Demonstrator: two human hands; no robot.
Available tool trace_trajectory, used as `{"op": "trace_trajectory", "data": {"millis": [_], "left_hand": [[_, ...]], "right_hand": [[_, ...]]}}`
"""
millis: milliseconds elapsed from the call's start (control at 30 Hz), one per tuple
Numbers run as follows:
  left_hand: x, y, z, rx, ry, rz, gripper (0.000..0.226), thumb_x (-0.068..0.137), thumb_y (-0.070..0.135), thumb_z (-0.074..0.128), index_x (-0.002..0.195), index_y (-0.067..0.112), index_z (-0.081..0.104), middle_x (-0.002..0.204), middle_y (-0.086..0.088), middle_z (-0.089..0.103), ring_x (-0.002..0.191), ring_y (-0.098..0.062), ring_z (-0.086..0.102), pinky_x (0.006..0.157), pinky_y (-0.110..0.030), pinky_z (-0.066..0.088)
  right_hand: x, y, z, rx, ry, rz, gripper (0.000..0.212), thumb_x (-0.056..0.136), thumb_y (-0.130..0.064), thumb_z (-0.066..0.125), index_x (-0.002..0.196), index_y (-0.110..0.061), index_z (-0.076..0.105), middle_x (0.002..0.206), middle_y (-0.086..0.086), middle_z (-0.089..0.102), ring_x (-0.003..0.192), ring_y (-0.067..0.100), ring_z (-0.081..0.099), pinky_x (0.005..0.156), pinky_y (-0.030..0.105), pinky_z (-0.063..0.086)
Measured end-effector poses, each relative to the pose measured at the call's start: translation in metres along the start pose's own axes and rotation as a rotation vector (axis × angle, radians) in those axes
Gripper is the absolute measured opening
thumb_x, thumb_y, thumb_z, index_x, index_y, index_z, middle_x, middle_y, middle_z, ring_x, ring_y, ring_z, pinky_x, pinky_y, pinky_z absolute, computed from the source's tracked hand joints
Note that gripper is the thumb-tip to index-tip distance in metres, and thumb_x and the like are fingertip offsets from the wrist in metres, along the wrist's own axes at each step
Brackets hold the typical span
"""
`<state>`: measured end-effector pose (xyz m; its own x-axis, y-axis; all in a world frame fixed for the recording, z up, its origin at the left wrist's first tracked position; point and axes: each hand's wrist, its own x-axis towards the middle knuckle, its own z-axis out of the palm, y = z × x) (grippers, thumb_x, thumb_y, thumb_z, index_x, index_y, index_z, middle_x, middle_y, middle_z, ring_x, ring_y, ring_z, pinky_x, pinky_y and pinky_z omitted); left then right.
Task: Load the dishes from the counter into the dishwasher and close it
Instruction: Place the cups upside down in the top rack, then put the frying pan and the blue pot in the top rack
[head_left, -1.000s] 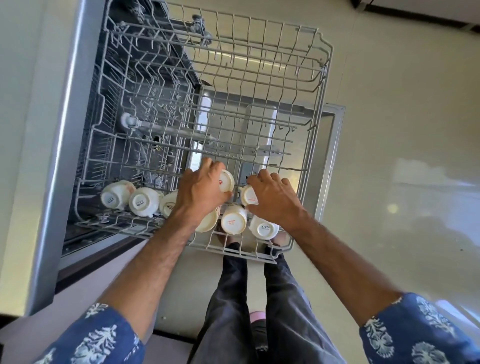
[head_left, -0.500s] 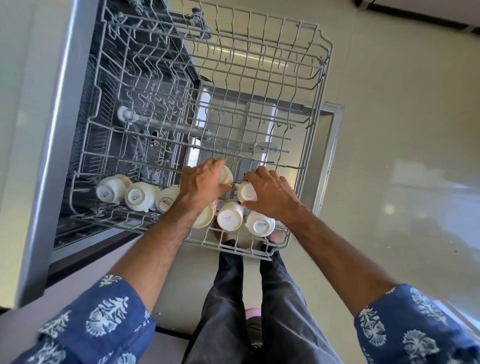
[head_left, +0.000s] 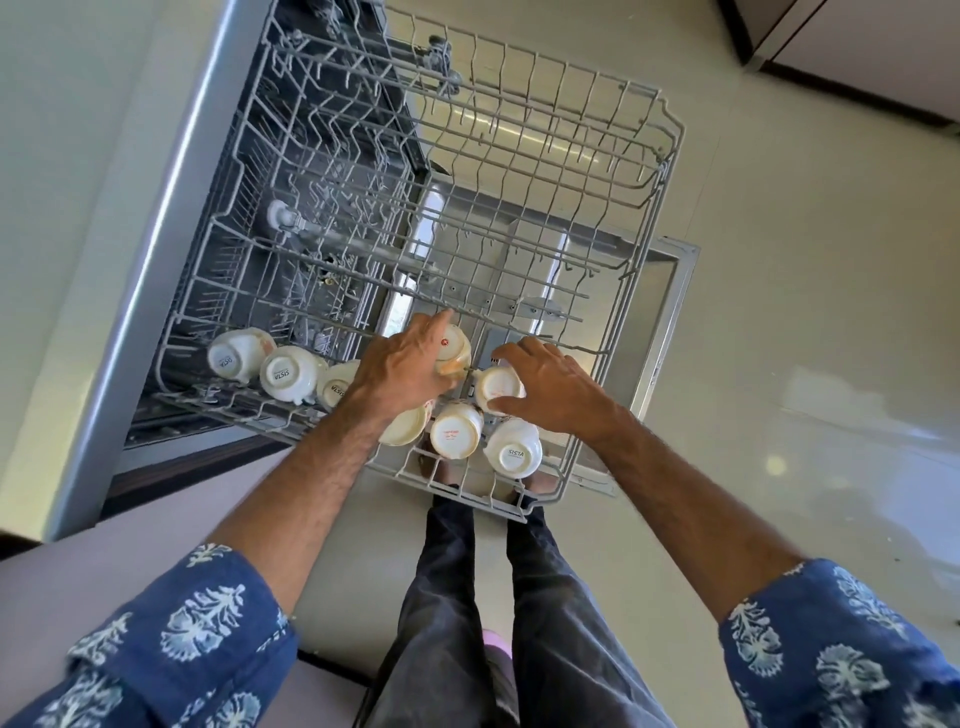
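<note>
White cups stand inverted along the near edge of the pulled-out upper rack (head_left: 644, 171) of the dishwasher. The left hand (head_left: 405, 371) grips one cup (head_left: 457, 348), fingers curled round its side; a red mark shows on its base. The right hand (head_left: 556, 389) pinches a neighbouring cup (head_left: 496, 387) between thumb and fingers. Bases of the front cup (head_left: 514, 449) and the left-row cup (head_left: 288, 371) read "SISTA". The open door (head_left: 670, 322) lies below the rack.

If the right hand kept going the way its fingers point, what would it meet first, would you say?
Probably the cup that the left hand holds, just past the one the right hand grips; depth is unclear.
</note>
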<state>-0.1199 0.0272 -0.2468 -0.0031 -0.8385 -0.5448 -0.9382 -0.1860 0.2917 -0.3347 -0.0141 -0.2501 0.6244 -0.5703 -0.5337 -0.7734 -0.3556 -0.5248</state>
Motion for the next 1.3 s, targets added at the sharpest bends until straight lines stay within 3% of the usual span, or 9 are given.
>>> {"op": "trace_trajectory", "data": {"millis": [100,167,333,533,833,967,1133,1300], "left_hand": [[-0.009,0.001,-0.003,-0.007,0.039,-0.015,0.092,0.084,0.034,0.077,0.156,0.019,0.021,0.143,-0.009,0.048,0.089,-0.018,0.063,0.072,-0.035,0.055],[-0.024,0.002,-0.007,0.007,0.101,-0.029,0.082,0.087,0.034,0.073,0.153,0.018,0.027,0.142,-0.008,0.048,0.097,-0.02,0.063,0.073,-0.033,0.053],[-0.092,0.018,-0.02,0.064,0.185,-0.139,0.071,0.094,0.041,0.06,0.151,0.02,0.025,0.152,-0.009,0.035,0.12,-0.029,0.056,0.091,-0.045,0.053],[-0.197,0.046,-0.035,0.012,0.273,-0.216,0.06,0.097,0.04,0.054,0.149,0.019,0.035,0.159,-0.012,0.031,0.135,-0.031,0.046,0.103,-0.045,0.045],[-0.369,0.021,-0.038,-0.061,0.502,-0.568,0.066,0.097,0.044,0.048,0.155,0.021,0.026,0.165,-0.007,0.017,0.147,-0.027,0.026,0.112,-0.042,0.031],[-0.455,0.002,-0.028,-0.089,0.668,-0.743,0.065,0.097,0.043,0.047,0.155,0.02,0.028,0.165,-0.008,0.019,0.146,-0.029,0.029,0.112,-0.043,0.029],[-0.565,-0.016,0.002,-0.176,0.792,-0.946,0.063,0.098,0.038,0.048,0.155,0.022,0.027,0.166,-0.004,0.014,0.151,-0.025,0.019,0.119,-0.045,0.023],[-0.654,-0.03,0.032,-0.203,0.87,-1.042,0.06,0.098,0.04,0.052,0.151,0.02,0.034,0.162,-0.007,0.025,0.149,-0.026,0.025,0.117,-0.048,0.03]], "right_hand": [[-0.001,-0.001,-0.004,0.019,0.015,-0.047,0.06,0.09,-0.033,0.068,0.142,-0.014,0.045,0.136,0.009,0.05,0.124,0.031,0.049,0.102,0.042,0.042],[-0.006,-0.007,-0.01,-0.008,0.027,-0.084,0.059,0.091,-0.027,0.066,0.144,-0.012,0.044,0.139,0.011,0.049,0.126,0.032,0.048,0.103,0.04,0.041],[-0.036,-0.038,-0.031,-0.19,0.009,-0.176,0.064,0.093,-0.035,0.062,0.149,-0.016,0.036,0.147,0.008,0.041,0.131,0.031,0.044,0.107,0.041,0.038],[-0.079,-0.103,-0.055,-0.312,-0.043,-0.323,0.066,0.093,-0.037,0.059,0.151,-0.022,0.032,0.153,0.005,0.034,0.133,0.03,0.041,0.108,0.043,0.037],[-0.119,-0.265,-0.038,-0.53,-0.124,-0.838,0.069,0.093,-0.04,0.059,0.153,-0.018,0.032,0.157,0.008,0.032,0.142,0.028,0.035,0.114,0.04,0.031],[-0.14,-0.345,-0.013,-0.579,-0.119,-0.997,0.07,0.091,-0.039,0.063,0.152,-0.016,0.037,0.156,0.011,0.034,0.139,0.031,0.039,0.114,0.041,0.034],[-0.179,-0.441,0.027,-0.651,-0.082,-1.179,0.068,0.093,-0.042,0.061,0.152,-0.019,0.035,0.156,0.008,0.034,0.139,0.028,0.038,0.114,0.041,0.035],[-0.211,-0.513,0.067,-0.632,-0.055,-1.285,0.063,0.092,-0.038,0.064,0.147,-0.018,0.04,0.147,0.006,0.044,0.129,0.029,0.048,0.106,0.043,0.044]]}}
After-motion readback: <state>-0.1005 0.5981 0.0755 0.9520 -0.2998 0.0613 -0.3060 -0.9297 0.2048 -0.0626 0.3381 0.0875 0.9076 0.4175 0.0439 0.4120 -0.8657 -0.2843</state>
